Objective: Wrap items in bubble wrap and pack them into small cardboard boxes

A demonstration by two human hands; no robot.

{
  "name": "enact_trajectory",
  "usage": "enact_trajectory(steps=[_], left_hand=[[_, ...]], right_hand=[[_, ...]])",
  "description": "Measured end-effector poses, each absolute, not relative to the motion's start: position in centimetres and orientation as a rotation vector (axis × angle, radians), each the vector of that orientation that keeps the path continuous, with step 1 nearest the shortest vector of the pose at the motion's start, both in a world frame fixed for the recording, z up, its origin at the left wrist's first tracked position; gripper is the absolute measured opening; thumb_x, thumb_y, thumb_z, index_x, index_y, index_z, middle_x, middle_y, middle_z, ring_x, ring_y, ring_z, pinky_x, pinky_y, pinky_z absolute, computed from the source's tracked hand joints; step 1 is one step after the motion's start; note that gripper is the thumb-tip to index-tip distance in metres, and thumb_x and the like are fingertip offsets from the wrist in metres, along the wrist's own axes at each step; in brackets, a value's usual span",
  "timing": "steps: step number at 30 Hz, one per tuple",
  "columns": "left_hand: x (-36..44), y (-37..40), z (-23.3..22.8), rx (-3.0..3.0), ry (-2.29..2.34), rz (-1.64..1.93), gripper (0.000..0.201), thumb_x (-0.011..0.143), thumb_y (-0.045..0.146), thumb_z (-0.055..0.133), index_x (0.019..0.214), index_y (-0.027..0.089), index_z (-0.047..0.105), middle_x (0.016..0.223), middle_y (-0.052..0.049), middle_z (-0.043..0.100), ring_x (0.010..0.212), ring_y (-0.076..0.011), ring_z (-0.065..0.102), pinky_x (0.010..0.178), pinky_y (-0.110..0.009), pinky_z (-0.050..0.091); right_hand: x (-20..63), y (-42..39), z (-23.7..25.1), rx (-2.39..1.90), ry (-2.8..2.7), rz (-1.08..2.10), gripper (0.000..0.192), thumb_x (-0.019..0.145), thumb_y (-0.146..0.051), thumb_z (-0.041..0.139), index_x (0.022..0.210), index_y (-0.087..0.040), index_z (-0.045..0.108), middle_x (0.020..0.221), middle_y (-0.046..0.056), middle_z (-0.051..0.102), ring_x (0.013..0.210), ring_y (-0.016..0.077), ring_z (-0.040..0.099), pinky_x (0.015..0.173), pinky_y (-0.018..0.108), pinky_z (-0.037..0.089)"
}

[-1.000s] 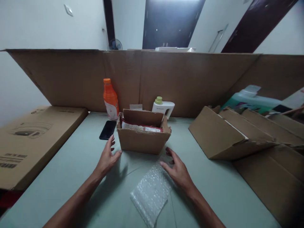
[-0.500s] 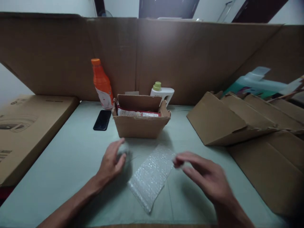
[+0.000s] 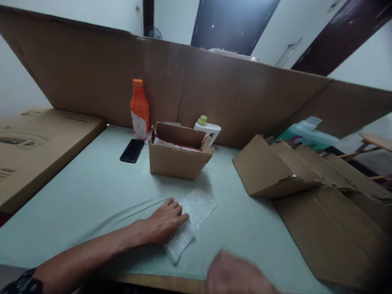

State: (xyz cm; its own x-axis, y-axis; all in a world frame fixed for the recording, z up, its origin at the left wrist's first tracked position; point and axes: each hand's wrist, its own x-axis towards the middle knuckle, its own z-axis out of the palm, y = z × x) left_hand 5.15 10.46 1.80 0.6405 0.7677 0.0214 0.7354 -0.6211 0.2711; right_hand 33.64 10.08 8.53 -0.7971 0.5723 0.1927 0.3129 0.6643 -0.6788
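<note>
A: What is all this standing on?

B: A tabletop (image 3: 159,281) under a pale green cloth (image 3: 92,192). Take the small carton (image 3: 173,163) as the landmark.

A: And the room?

B: Behind the small carton rises a wide cardboard panel (image 3: 101,77). Over its top edge show a dark door (image 3: 232,24), part of a fan (image 3: 153,32) and a pale wall (image 3: 171,16).

A: Does the carton hold anything?

B: Its top is open, and a red and white packet (image 3: 167,142) shows inside. An orange bottle (image 3: 140,108) stands behind it to the left, a white bottle (image 3: 210,129) with a green cap behind its right end. A black phone (image 3: 132,150) lies near its left side.

A: Other boxes?

B: A flat printed box (image 3: 49,141) well to its left, and open cartons (image 3: 263,167) to its right. A bottle of teal liquid (image 3: 306,134) shows past their flaps; whether it is inside them, I can't tell.

A: And the bubble wrap (image 3: 200,208)?

B: Flat on the cloth, in front of the small carton.

A: The hands?

B: The left hand (image 3: 168,220) is palm down on the wrap's left side, fingers bent, one reaching over it. Whether it pinches the wrap is hidden. The right hand (image 3: 235,275), blurred, is in front of the carton and to its right, apart from the wrap; spread or closed, I can't tell.
</note>
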Motion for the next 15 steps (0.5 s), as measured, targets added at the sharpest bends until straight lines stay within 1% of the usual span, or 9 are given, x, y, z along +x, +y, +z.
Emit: enact_trajectory(steps=[1, 2, 3, 4, 6, 9, 10, 12, 15], left_hand=[[5.2, 10.6, 1.9, 2.631, 1.233, 0.158, 0.022, 0.080, 0.013, 0.061, 0.101, 0.017, 0.064, 0.095, -0.011, 0.066, 0.093, -0.0270, 0.058, 0.092, -0.043, 0.042], [5.3, 10.7, 2.1, 2.635, 1.240, 0.126, 0.014, 0.081, 0.013, 0.061, 0.094, 0.017, 0.065, 0.091, -0.011, 0.066, 0.091, -0.0264, 0.058, 0.091, -0.042, 0.043], [5.3, 10.6, 2.3, 2.633, 1.244, 0.103, 0.008, 0.082, 0.014, 0.061, 0.087, 0.017, 0.065, 0.089, -0.010, 0.066, 0.090, -0.0259, 0.058, 0.090, -0.042, 0.043], [5.3, 10.3, 2.6, 2.627, 1.247, 0.097, 0.005, 0.082, 0.014, 0.061, 0.082, 0.017, 0.065, 0.089, -0.010, 0.066, 0.090, -0.0257, 0.058, 0.090, -0.042, 0.044], [4.9, 8.9, 3.5, 2.597, 1.260, 0.150, 0.006, 0.082, 0.013, 0.061, 0.080, 0.017, 0.065, 0.099, -0.011, 0.067, 0.096, -0.0261, 0.058, 0.090, -0.041, 0.045], [3.3, 5.0, 5.6, 2.495, 1.250, 0.316, 0.014, 0.082, 0.007, 0.058, 0.090, 0.017, 0.064, 0.125, -0.011, 0.063, 0.113, -0.0266, 0.057, 0.095, -0.039, 0.046], [2.6, 3.5, 6.5, 2.448, 1.229, 0.346, 0.017, 0.083, 0.006, 0.057, 0.093, 0.018, 0.062, 0.130, -0.010, 0.062, 0.115, -0.0258, 0.056, 0.097, -0.039, 0.047], [1.5, 0.8, 8.4, 2.349, 1.169, 0.326, 0.022, 0.083, 0.004, 0.057, 0.096, 0.022, 0.059, 0.130, -0.005, 0.063, 0.114, -0.0227, 0.058, 0.097, -0.036, 0.048], [1.1, -1.6, 10.2, 2.256, 1.089, 0.247, 0.024, 0.082, 0.003, 0.059, 0.094, 0.024, 0.058, 0.119, 0.000, 0.067, 0.105, -0.0196, 0.062, 0.089, -0.032, 0.051]], right_hand=[[33.2, 11.6, 7.1, -0.832, -2.446, 0.847, 0.029, 0.096, -0.039, 0.060, 0.124, -0.036, 0.064, 0.122, 0.005, 0.069, 0.108, 0.0262, 0.066, 0.086, 0.042, 0.058], [32.6, 13.3, 5.6, -0.978, -2.389, 0.769, 0.032, 0.097, -0.038, 0.054, 0.127, -0.030, 0.064, 0.122, 0.009, 0.069, 0.109, 0.0282, 0.066, 0.088, 0.046, 0.057], [32.0, 15.0, 4.1, -1.240, -2.308, 0.592, 0.034, 0.095, -0.039, 0.054, 0.123, -0.024, 0.066, 0.122, 0.012, 0.069, 0.110, 0.0301, 0.066, 0.091, 0.049, 0.055], [31.4, 16.6, 2.7, -1.425, -2.278, 0.420, 0.037, 0.091, -0.041, 0.057, 0.118, -0.019, 0.068, 0.123, 0.017, 0.069, 0.112, 0.0343, 0.064, 0.091, 0.053, 0.053], [30.2, 18.8, 0.5, -1.581, -2.247, 0.234, 0.031, 0.084, -0.037, 0.061, 0.106, -0.016, 0.070, 0.124, 0.020, 0.068, 0.115, 0.0370, 0.062, 0.092, 0.054, 0.050], [28.6, 19.6, -0.4, -1.490, -2.294, 0.225, 0.011, 0.084, -0.025, 0.059, 0.088, -0.021, 0.067, 0.121, 0.013, 0.070, 0.118, 0.0319, 0.060, 0.095, 0.048, 0.046], [28.0, 19.4, -0.2, -1.445, -2.311, 0.234, 0.009, 0.086, -0.023, 0.057, 0.085, -0.022, 0.066, 0.120, 0.011, 0.071, 0.118, 0.0298, 0.059, 0.096, 0.045, 0.045], [26.3, 19.1, 0.6, -1.355, -2.343, 0.252, 0.011, 0.089, -0.020, 0.055, 0.085, -0.022, 0.065, 0.120, 0.009, 0.071, 0.118, 0.0272, 0.059, 0.097, 0.043, 0.043], [22.6, 19.7, 1.6, -1.243, -2.389, 0.282, 0.012, 0.092, -0.020, 0.055, 0.090, -0.023, 0.066, 0.116, 0.008, 0.073, 0.112, 0.0259, 0.061, 0.097, 0.041, 0.041]])
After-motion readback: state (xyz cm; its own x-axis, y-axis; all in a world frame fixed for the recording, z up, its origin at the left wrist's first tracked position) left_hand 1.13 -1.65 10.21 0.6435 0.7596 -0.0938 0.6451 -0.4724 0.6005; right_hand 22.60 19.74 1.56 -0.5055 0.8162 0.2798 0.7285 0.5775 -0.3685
